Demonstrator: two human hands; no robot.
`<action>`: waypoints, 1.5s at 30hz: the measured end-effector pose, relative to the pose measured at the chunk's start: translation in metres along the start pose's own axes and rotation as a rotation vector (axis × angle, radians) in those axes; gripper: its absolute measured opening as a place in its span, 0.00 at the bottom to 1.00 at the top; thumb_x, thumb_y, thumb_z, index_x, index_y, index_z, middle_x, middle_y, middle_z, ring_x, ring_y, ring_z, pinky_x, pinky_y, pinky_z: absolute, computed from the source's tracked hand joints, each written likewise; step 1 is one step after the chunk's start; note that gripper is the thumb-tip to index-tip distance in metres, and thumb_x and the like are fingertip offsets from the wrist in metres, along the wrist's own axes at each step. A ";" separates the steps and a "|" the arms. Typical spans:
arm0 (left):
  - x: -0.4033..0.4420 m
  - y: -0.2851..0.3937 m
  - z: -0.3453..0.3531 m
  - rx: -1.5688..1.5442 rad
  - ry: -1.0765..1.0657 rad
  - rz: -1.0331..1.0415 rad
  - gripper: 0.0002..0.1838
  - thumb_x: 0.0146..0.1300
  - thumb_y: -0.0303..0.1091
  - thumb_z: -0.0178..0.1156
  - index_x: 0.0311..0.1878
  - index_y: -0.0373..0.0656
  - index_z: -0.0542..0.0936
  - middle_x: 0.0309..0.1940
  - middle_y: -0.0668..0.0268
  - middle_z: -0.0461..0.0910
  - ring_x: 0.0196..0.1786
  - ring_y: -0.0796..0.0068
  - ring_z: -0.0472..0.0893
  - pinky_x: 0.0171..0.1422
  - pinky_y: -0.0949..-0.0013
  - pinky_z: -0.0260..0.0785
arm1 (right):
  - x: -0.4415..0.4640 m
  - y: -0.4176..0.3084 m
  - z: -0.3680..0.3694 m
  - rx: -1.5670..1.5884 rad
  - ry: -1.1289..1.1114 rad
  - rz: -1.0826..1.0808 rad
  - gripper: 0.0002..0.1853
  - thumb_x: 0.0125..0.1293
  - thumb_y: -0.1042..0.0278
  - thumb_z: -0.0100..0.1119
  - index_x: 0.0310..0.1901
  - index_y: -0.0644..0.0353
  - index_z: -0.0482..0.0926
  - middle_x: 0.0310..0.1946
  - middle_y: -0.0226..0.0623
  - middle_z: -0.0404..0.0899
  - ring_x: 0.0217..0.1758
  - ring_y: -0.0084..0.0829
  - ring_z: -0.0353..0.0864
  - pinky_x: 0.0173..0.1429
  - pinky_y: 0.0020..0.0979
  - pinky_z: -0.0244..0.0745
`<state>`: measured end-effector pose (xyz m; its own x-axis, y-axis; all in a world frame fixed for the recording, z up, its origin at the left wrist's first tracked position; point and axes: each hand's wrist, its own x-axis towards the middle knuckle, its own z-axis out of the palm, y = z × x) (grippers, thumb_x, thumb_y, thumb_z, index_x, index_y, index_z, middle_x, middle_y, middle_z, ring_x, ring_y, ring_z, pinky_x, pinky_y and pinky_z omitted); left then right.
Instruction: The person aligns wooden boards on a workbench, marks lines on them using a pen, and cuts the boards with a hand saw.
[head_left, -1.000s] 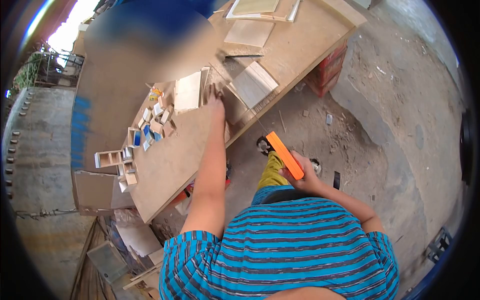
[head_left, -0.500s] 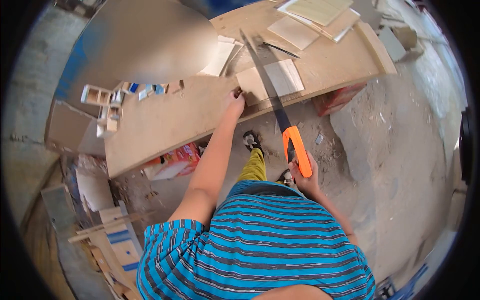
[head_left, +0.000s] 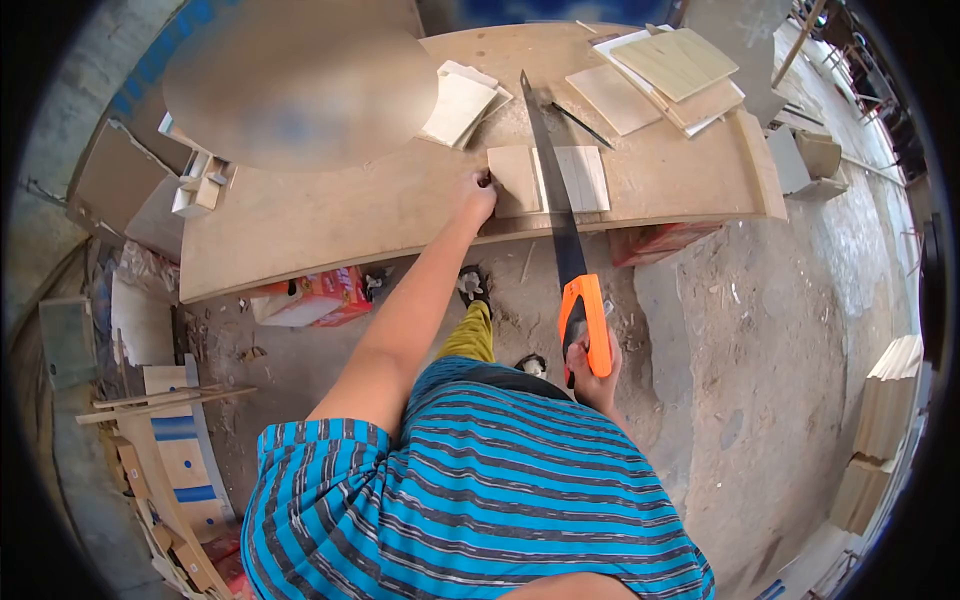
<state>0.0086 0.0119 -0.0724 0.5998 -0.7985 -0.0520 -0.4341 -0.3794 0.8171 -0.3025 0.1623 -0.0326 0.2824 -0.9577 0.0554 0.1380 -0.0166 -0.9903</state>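
My right hand [head_left: 596,362] is wrapped around the orange handle of a handsaw [head_left: 566,235]. The saw's long dark blade points away from me, over a small flat wooden board [head_left: 515,178] near the bench's front edge. A paler part of the board [head_left: 584,178] shows right of the blade. At the board's left side, my left hand [head_left: 477,198] rests with its fingers curled closed. A small dark spot shows at its fingertips, too small to make out. A thin black stick-like tool [head_left: 581,125] lies beyond the board.
The wooden workbench [head_left: 330,215] carries stacked thin boards [head_left: 675,70] at the back right and more offcuts [head_left: 462,103] behind my left hand. Small wooden box pieces [head_left: 200,188] sit at the left end. Red packages [head_left: 320,298] lie under the bench. A blurred patch hides the back left.
My view has shifted, so the bench appears turned and more level. The saw now stands more upright in view across the board. My left hand stays by the board's left side.
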 end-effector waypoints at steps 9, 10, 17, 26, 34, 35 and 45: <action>-0.001 0.007 -0.005 0.013 -0.063 -0.090 0.19 0.58 0.32 0.62 0.53 0.38 0.83 0.27 0.67 0.81 0.25 0.79 0.77 0.31 0.70 0.69 | 0.003 -0.011 -0.008 -0.122 0.043 -0.084 0.11 0.61 0.73 0.66 0.31 0.60 0.69 0.23 0.29 0.71 0.25 0.20 0.68 0.31 0.24 0.65; -0.001 0.006 -0.005 0.014 -0.055 -0.073 0.19 0.59 0.31 0.61 0.54 0.38 0.83 0.26 0.67 0.81 0.24 0.80 0.76 0.30 0.70 0.69 | 0.003 -0.009 -0.009 -0.121 0.042 -0.088 0.11 0.60 0.73 0.66 0.31 0.60 0.70 0.23 0.29 0.71 0.24 0.20 0.68 0.31 0.25 0.65; 0.024 -0.032 0.008 -0.162 -0.068 -0.127 0.19 0.54 0.33 0.62 0.50 0.43 0.85 0.25 0.61 0.82 0.28 0.71 0.79 0.36 0.65 0.71 | 0.003 -0.005 -0.011 -0.069 0.032 -0.055 0.10 0.61 0.72 0.66 0.32 0.60 0.70 0.24 0.29 0.72 0.25 0.21 0.69 0.33 0.25 0.66; 0.010 0.009 -0.021 0.122 -0.186 -0.010 0.32 0.54 0.33 0.65 0.64 0.32 0.74 0.37 0.59 0.84 0.37 0.67 0.84 0.44 0.70 0.78 | 0.002 -0.007 -0.014 -0.032 0.010 0.003 0.10 0.60 0.74 0.66 0.33 0.61 0.71 0.24 0.29 0.71 0.26 0.22 0.69 0.34 0.25 0.66; -0.013 0.086 -0.035 0.804 -0.269 0.403 0.66 0.35 0.51 0.78 0.76 0.40 0.51 0.77 0.52 0.49 0.80 0.55 0.48 0.80 0.57 0.48 | 0.002 0.001 -0.013 -0.074 0.013 -0.110 0.09 0.61 0.73 0.65 0.35 0.62 0.73 0.26 0.32 0.72 0.27 0.24 0.71 0.34 0.26 0.67; -0.013 0.092 -0.036 0.892 -0.312 0.414 0.70 0.31 0.54 0.80 0.77 0.41 0.50 0.78 0.52 0.45 0.80 0.55 0.45 0.80 0.55 0.47 | 0.003 -0.001 -0.012 -0.082 0.014 -0.115 0.09 0.61 0.73 0.65 0.35 0.62 0.73 0.26 0.33 0.72 0.27 0.25 0.71 0.34 0.26 0.67; 0.012 0.072 -0.028 0.871 -0.478 0.539 0.75 0.25 0.55 0.82 0.77 0.41 0.49 0.73 0.48 0.57 0.76 0.48 0.57 0.77 0.51 0.52 | 0.002 -0.010 -0.010 -0.137 0.028 -0.139 0.09 0.60 0.74 0.65 0.35 0.63 0.73 0.25 0.37 0.71 0.26 0.32 0.71 0.33 0.30 0.66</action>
<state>0.0039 -0.0121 0.0017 -0.0455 -0.9824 -0.1809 -0.9912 0.0218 0.1309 -0.3123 0.1578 -0.0238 0.2424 -0.9511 0.1913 0.0428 -0.1865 -0.9815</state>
